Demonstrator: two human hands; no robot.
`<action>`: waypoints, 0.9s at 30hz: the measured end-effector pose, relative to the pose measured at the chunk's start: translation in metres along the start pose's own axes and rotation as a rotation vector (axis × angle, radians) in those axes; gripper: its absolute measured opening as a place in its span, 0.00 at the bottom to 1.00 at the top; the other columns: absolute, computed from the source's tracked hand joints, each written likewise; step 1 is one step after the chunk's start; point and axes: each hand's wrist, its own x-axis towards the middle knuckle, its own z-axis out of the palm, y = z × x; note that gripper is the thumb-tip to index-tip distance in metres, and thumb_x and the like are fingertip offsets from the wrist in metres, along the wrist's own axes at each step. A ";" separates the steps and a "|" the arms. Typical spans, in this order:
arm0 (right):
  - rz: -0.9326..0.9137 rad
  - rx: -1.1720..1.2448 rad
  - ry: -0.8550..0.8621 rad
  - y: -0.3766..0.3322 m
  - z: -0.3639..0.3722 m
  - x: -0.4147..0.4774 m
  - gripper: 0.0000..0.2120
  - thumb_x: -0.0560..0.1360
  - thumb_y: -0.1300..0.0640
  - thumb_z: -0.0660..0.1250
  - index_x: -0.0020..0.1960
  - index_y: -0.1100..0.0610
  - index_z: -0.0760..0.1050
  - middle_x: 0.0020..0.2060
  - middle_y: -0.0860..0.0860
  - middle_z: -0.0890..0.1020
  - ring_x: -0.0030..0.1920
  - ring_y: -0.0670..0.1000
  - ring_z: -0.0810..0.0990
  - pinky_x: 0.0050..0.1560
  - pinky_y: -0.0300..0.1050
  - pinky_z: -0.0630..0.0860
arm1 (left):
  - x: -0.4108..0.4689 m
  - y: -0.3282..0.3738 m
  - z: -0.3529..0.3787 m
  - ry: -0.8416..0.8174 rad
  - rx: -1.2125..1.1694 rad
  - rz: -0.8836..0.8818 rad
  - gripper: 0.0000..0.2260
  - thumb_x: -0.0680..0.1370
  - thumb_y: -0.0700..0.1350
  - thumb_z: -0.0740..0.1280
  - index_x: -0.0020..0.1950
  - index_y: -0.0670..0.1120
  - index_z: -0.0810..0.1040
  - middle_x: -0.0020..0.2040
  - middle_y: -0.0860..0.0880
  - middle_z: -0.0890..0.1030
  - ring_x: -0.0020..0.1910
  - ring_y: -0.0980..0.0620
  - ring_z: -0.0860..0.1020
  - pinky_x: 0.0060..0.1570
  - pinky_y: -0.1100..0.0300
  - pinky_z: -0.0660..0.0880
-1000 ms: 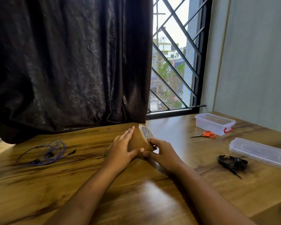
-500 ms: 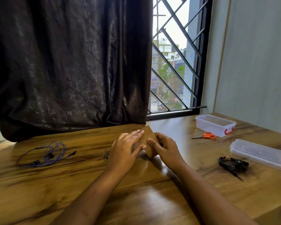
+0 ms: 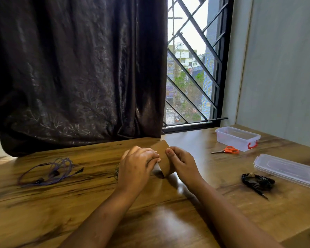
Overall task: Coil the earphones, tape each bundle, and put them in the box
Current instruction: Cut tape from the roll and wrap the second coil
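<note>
Tape roll (image 3: pixel 164 158) stands between left hand (image 3: pixel 136 165) and right hand (image 3: pixel 182 162), each grip curled round it.

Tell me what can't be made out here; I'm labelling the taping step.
Head view only.
1. The brown tape roll: the left hand hides whether its end is peeled; that grip is blurred.
2. The thin dark wire loop: mostly behind the left hand.
3. The clear plastic lid: cut by the right edge.
</note>
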 end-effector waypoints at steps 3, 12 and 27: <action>0.002 0.015 0.000 0.000 0.000 0.000 0.12 0.80 0.56 0.60 0.51 0.61 0.79 0.41 0.52 0.82 0.38 0.37 0.78 0.38 0.29 0.72 | 0.000 0.001 -0.001 -0.001 -0.013 -0.011 0.11 0.73 0.57 0.61 0.46 0.55 0.80 0.45 0.58 0.81 0.44 0.58 0.74 0.44 0.60 0.70; 0.010 0.034 0.008 -0.003 0.002 -0.001 0.09 0.81 0.56 0.59 0.48 0.57 0.77 0.35 0.43 0.77 0.34 0.35 0.76 0.36 0.29 0.71 | 0.000 -0.003 -0.004 -0.008 -0.052 -0.054 0.09 0.72 0.56 0.68 0.49 0.55 0.82 0.46 0.58 0.81 0.46 0.57 0.76 0.44 0.59 0.72; 0.022 0.033 -0.023 -0.008 0.004 -0.004 0.11 0.82 0.56 0.56 0.47 0.56 0.75 0.35 0.45 0.77 0.35 0.36 0.76 0.36 0.30 0.71 | 0.004 -0.007 -0.006 -0.089 -0.160 -0.090 0.03 0.74 0.47 0.70 0.45 0.55 0.79 0.45 0.59 0.81 0.45 0.61 0.76 0.46 0.59 0.69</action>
